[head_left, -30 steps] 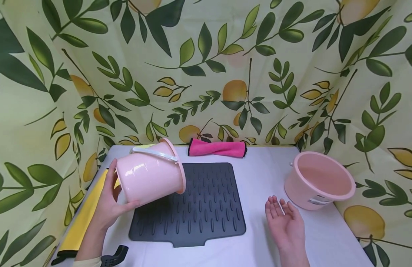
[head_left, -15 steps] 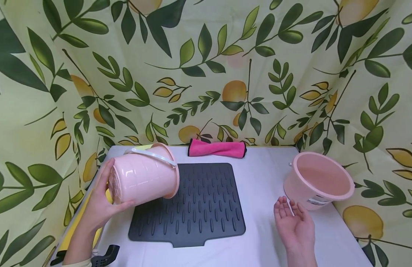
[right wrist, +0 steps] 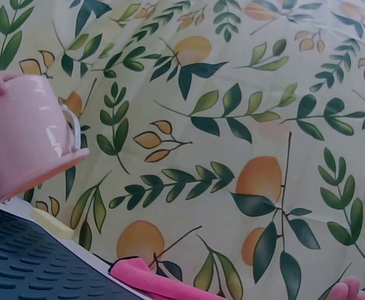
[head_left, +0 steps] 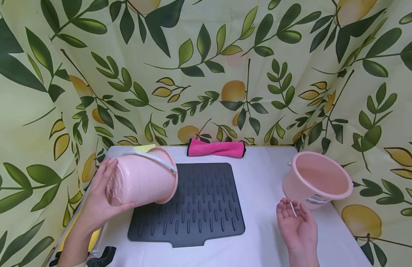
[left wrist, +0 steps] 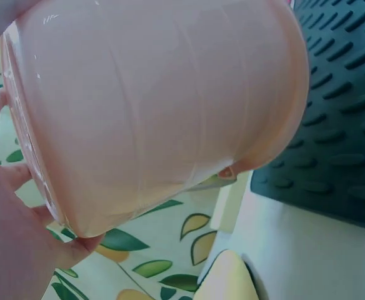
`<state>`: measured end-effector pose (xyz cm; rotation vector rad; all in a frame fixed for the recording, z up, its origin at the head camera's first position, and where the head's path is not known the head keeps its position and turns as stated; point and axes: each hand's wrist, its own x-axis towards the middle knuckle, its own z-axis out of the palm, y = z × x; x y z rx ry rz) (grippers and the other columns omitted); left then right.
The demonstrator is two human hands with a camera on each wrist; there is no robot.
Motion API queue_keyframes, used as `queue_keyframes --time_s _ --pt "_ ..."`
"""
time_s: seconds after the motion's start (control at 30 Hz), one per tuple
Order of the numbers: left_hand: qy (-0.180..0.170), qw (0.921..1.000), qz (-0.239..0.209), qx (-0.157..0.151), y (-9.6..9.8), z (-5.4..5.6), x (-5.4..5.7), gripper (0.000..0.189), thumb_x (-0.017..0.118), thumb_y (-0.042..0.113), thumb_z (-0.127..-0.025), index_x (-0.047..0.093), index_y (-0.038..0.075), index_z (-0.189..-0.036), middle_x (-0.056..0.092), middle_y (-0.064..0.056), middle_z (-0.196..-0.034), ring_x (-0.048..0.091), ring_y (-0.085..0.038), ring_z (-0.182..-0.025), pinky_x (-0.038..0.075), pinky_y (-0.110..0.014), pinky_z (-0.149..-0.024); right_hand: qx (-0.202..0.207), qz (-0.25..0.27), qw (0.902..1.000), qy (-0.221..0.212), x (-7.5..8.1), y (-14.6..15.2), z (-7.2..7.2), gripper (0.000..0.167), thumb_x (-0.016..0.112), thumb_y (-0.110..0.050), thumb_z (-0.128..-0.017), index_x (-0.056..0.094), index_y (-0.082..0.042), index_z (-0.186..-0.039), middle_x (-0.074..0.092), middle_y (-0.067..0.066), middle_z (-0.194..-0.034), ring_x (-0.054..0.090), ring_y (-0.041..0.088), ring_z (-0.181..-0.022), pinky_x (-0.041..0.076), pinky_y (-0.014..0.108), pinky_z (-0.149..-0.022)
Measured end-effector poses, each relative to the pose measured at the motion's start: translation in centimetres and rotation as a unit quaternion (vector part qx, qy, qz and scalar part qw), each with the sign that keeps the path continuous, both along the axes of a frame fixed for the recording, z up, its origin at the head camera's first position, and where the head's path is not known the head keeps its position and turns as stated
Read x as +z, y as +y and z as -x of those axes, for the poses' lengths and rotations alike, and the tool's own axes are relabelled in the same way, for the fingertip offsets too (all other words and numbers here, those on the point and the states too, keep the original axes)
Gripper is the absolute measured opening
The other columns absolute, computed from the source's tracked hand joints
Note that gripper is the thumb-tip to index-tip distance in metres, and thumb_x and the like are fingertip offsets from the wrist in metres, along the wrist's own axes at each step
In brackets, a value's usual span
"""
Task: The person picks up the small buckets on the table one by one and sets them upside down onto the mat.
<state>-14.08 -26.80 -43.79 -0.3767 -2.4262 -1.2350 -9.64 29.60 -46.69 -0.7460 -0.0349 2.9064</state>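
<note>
Our left hand grips the tilted bucket by its base, thumb along the near side and fingers over the bottom edge. Our right hand lies palm up, fingers loosely spread and holding nothing.

The tilted bucket lies just right of the left hand, its long axis running sideways: base at that hand, mouth turned right and somewhat down over the left part of the mat. The left hand is plainly the nearer; the mat's right part lies between the bucket's mouth and the right hand. We cannot see inside that bucket.

The other bucket stands upright just beyond the right fingertips; we cannot tell whether they touch. Farther out, the pink cloth lies behind the mat, the yellow block behind the tilted bucket, and the yellow cloth along the left.
</note>
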Motion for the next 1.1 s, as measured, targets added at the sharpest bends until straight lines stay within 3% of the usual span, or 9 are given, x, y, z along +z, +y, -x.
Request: queue_keyframes --time_s 0.23,0.53,0.63,0.83,1.1 --pt "0.009 0.9987 0.050 0.003 0.4 -0.1 0.4 0.129 0.106 0.021 -0.058 0.041 0.027 -0.169 0.014 -0.008 -0.179 0.015 -0.049 -0.156 0.033 -0.094 -0.093 -0.014 -0.013 0.9997 -0.014 0.0 0.1 0.0 0.017 0.054 -0.027 -0.115 0.047 -0.017 -0.127 0.051 0.004 -0.120 0.056 0.021 -0.114 0.048 0.035 -0.101" --pt "0.004 0.9942 0.106 0.018 1.1 0.0 0.9 0.119 0.104 0.035 -0.063 0.046 0.030 -0.167 0.016 -0.011 -0.180 0.013 -0.052 -0.157 0.021 -0.093 -0.103 -0.014 -0.010 0.9998 0.010 -0.4 0.4 -0.2 0.014 0.053 -0.025 -0.115 0.049 -0.015 -0.123 0.055 0.007 -0.110 0.057 0.023 -0.103 0.048 0.036 -0.094" --pt "-0.008 0.9912 0.132 0.014 1.9 0.4 1.0 0.112 0.102 0.045 -0.066 0.050 0.029 -0.165 0.018 -0.014 -0.179 0.018 -0.054 -0.155 0.020 -0.090 -0.105 -0.030 -0.001 0.9995 -0.012 -0.3 0.7 -0.1 0.014 0.053 -0.026 -0.115 0.050 -0.016 -0.124 0.056 0.006 -0.110 0.057 0.023 -0.102 0.048 0.035 -0.093" --pt "-0.008 0.9844 0.175 0.017 3.6 1.4 0.7 0.102 0.097 0.059 -0.070 0.058 0.030 -0.160 0.025 -0.019 -0.176 0.024 -0.051 -0.151 0.026 -0.077 -0.096 -0.031 0.002 0.9990 -0.032 -0.4 0.9 0.0 0.014 0.054 -0.027 -0.115 0.050 -0.018 -0.124 0.056 0.005 -0.110 0.056 0.022 -0.102 0.047 0.035 -0.093" --pt "0.001 0.9777 0.207 0.035 5.4 3.0 -0.1 0.094 0.091 0.069 -0.072 0.065 0.028 -0.153 0.031 -0.020 -0.173 0.026 -0.053 -0.151 0.030 -0.076 -0.095 -0.033 0.020 0.9990 0.023 -0.9 1.4 -0.4 0.010 0.053 -0.022 -0.114 0.051 -0.012 -0.116 0.053 0.008 -0.106 0.055 0.026 -0.099 0.049 0.037 -0.090"
